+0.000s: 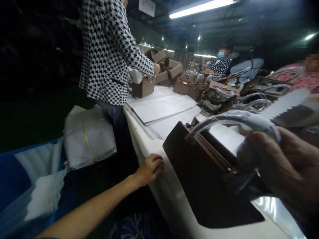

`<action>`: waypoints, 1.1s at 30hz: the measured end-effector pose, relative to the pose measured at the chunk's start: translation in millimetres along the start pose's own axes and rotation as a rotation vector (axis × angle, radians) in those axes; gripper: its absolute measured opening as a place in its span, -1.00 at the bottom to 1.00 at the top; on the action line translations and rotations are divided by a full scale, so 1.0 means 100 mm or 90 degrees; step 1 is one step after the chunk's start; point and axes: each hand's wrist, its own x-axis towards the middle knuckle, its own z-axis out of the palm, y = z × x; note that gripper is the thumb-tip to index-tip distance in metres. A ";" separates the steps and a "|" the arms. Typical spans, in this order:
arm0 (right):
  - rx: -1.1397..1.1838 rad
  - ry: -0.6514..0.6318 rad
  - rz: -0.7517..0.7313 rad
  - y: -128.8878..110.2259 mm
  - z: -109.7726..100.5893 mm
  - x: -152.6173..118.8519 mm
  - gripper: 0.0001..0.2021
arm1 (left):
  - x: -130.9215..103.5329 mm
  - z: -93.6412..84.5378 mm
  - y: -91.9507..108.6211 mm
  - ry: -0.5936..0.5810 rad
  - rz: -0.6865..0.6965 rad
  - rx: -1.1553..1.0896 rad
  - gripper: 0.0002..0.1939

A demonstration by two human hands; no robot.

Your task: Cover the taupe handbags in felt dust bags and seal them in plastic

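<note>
One brown bag containing white stuffing is gripped by the right hand, left hand curled empty.

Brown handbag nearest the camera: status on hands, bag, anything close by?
Left hand curled at the table edge. Right hand at the brown handbag's open top, exact grip blurred. White sheets lying just beyond the bag.

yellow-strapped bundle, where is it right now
The yellow-strapped bundle is left of centre in the head view, beside the blue bin and below the houndstooth jacket.
</note>
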 end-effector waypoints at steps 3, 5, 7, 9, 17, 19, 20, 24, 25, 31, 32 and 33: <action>-0.004 -0.094 -0.027 -0.02 0.26 0.09 -0.68 | -0.01 0.12 -0.07 -0.013 0.014 -0.001 -0.81; -0.019 -0.080 -0.040 0.01 0.38 0.14 -0.68 | -0.01 0.18 -0.12 -0.012 0.013 0.002 -0.79; -0.036 -0.028 -0.054 0.07 0.45 0.17 -0.69 | -0.02 0.21 -0.15 -0.012 0.010 0.005 -0.78; -0.033 -0.002 -0.048 0.13 0.47 0.19 -0.70 | -0.03 0.22 -0.16 -0.015 0.005 0.008 -0.78; 0.027 -0.002 0.027 0.31 0.48 0.14 -0.70 | -0.01 0.21 -0.12 -0.054 -0.023 0.018 -0.79; 0.020 -0.008 0.030 0.28 0.46 0.13 -0.69 | 0.00 0.22 -0.11 -0.062 -0.022 0.023 -0.79; 0.014 -0.021 0.024 0.26 0.44 0.14 -0.66 | 0.00 0.22 -0.11 -0.063 -0.018 0.025 -0.78; 0.107 0.009 0.029 0.39 0.28 0.28 -0.40 | 0.01 0.23 -0.09 -0.056 -0.003 0.031 -0.77; 0.160 0.059 0.059 0.51 0.23 0.34 -0.36 | 0.01 0.23 -0.09 -0.055 -0.003 0.037 -0.78; 0.242 0.194 0.395 1.63 0.20 0.35 -0.61 | -0.05 0.23 -0.11 -0.023 0.022 0.094 -0.84; 0.245 0.191 0.425 1.75 0.26 0.30 -0.63 | -0.07 0.23 -0.11 -0.021 0.024 0.099 -0.84; 0.255 0.184 0.444 1.83 0.33 0.26 -0.65 | -0.08 0.23 -0.11 -0.022 0.023 0.103 -0.84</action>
